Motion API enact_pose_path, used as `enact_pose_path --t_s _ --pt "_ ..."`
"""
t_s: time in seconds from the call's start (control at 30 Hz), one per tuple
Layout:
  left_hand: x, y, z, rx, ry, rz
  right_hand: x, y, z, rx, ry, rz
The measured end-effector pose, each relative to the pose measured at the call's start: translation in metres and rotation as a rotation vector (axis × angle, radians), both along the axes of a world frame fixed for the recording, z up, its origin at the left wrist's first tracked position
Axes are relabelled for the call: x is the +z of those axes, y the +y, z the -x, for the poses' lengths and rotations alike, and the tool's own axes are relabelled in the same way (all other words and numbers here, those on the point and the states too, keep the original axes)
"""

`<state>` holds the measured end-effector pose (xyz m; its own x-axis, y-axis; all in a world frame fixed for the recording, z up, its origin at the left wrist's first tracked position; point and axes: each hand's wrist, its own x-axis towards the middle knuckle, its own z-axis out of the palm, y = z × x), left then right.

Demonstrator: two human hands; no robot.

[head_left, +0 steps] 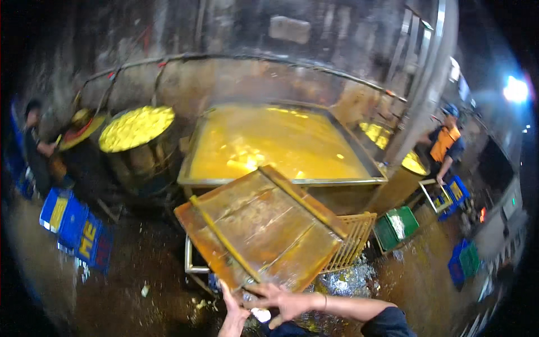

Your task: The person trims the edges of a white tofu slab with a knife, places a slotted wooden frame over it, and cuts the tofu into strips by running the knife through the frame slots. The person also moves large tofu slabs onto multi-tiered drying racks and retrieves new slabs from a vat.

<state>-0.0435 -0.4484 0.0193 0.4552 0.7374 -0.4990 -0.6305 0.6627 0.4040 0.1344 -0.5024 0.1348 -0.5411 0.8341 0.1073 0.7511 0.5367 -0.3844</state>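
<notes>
A large wet wooden board [264, 222] with two raised battens slants across the middle, its far corner over the near rim of a square metal vat [348, 181]. At the board's near corner, my left hand [233, 309] presses against the edge with its fingers pointing up. Close beside it, my right hand [289, 303] grips the near edge, with its fingers reaching left. The board's underside and parts of the fingers are hidden. Yellow liquid [275, 140] fills the vat, and pale yellow pieces [244, 157] float in it.
A slatted wooden rack [351, 241] stands right of the board, near a green crate [396, 227]. Drums of yellow pieces [137, 129] flank the vat. Blue crates [70, 224] sit left. One person [446, 140] works at right, another [39, 146] at left. The floor is wet.
</notes>
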Motion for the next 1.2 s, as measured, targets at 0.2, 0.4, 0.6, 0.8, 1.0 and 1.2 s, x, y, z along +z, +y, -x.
enact_pose_path --t_s 0.2,0.4,0.6,0.8,1.0,1.2 --pt "-0.075 -0.024 0.074 -0.072 -0.183 0.191 -0.087 0.099 -0.208 -1.342 -0.025 -0.202" --pt "-0.030 -0.058 0.052 0.227 0.496 -0.335 -0.111 0.012 -0.251 -1.440 0.174 0.324" --pt "0.036 -0.119 0.042 0.211 0.642 -0.471 -0.133 -0.167 -0.238 -1.486 0.452 0.426" --pt "0.045 -0.209 -0.117 -0.016 0.571 -0.514 -0.104 -0.425 -0.357 -1.215 0.995 0.676" --pt "0.055 -0.337 -0.355 -0.427 0.407 -0.526 -0.125 -0.702 -0.498 -1.431 1.312 0.637" --pt "0.065 -0.443 -0.549 -0.760 0.340 -0.554 -0.138 -0.892 -0.609 -1.722 1.006 0.667"
